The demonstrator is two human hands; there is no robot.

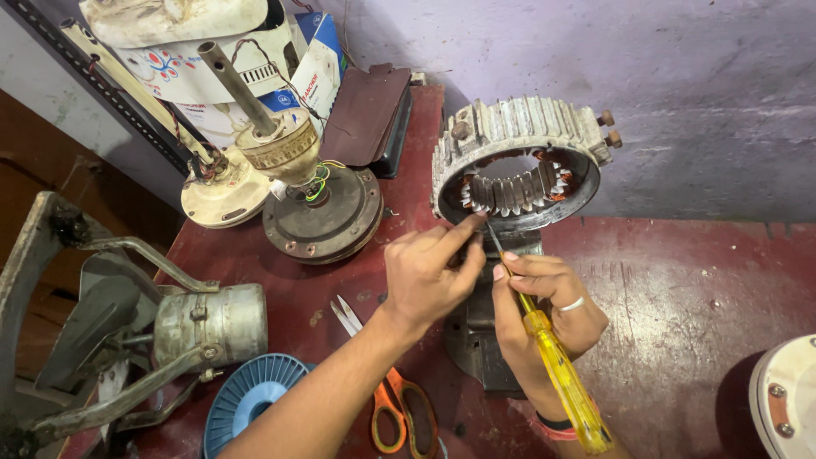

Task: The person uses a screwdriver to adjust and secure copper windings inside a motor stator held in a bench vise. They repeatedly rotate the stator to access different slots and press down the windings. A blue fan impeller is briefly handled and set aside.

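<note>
A worn dark-red tabletop (680, 289) stands against a grey wall (680, 85). Near its back edge a motor ring (517, 157) stands tilted up. The left hand (425, 272) reaches to the ring's lower rim with fingers pinched together. The right hand (548, 302) grips a yellow-handled screwdriver (557, 374), tip at the rim. Orange scissors (395, 399) lie near the front edge.

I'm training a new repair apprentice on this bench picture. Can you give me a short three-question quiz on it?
1. True or false: the right hand holds the yellow-handled screwdriver.
2. Where does the left hand point? A) the scissors B) the ribbed motor stator
3. What colour is the spool left of the scissors?

Key: 1 true; 2 B; 3 blue.
</note>
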